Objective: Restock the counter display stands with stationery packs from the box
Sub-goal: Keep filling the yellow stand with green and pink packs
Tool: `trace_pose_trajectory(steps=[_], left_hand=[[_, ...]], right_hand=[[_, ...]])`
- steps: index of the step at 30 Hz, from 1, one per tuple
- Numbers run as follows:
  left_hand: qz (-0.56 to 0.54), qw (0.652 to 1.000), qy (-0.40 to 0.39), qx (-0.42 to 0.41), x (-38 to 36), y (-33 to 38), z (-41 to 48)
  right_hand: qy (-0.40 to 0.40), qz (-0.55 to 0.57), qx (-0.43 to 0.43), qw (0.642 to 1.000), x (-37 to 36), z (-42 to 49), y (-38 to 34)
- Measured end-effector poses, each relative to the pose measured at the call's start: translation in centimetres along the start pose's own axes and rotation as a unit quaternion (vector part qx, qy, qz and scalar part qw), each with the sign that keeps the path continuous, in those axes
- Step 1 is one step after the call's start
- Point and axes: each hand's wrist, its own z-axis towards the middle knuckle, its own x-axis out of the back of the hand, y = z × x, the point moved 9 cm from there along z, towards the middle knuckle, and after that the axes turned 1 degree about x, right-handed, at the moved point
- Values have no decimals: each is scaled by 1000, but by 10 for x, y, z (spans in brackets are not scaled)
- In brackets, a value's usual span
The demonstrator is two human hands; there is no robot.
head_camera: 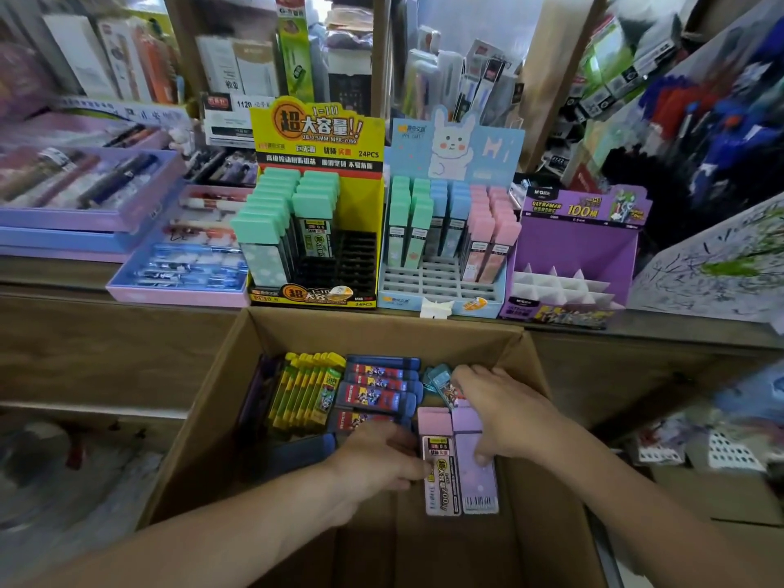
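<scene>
Cardboard box fills the lower centre of the frame, below the desk that carries three display stands: yellow and blue ones partly filled, and a purple one at centre right with bare slots. Inside the box, yellow packs and dark blue packs stand in rows. Judging from this, the step is lifting out the pink pack and lilac pack; best gripped by their long edges, kept together and upright. Left hand has its fingers curled against the pink pack's left edge. Right hand rests on the lilac pack, fingers loosely bent and pressing its face.
</scene>
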Motion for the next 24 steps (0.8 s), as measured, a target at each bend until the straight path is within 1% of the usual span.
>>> trace_pose_trajectory(steps=[2, 5, 11, 13, 16, 18, 19, 21, 24], left_hand=[[-15, 1000, 1, 3, 2, -1, 0], [-39, 999, -2, 11, 4, -3, 1], [-76, 997, -13, 21, 4, -6, 4], [-75, 997, -14, 22, 5, -7, 4], [-69, 997, -8, 27, 7, -8, 4], [-64, 997, -6, 35, 7, -10, 4], [-58, 998, -6, 39, 7, -10, 3], [-47, 998, -1, 44, 7, -10, 2], [-44, 998, 13, 49, 8, -10, 0]], right_hand=[[-9, 54, -7, 998, -3, 2, 0], [-15, 92, -33, 995, -7, 1, 2], [33, 194, -119, 973, -2, -9, 9], [28, 267, -140, 953, -14, -17, 11], [22, 403, -179, 897, -39, -34, 15], [9, 460, -209, 863, -54, -43, 15], [2, 475, -221, 852, -60, -45, 15], [2, 493, -235, 838, -67, -46, 15], [11, 502, -245, 829, -68, -43, 13]])
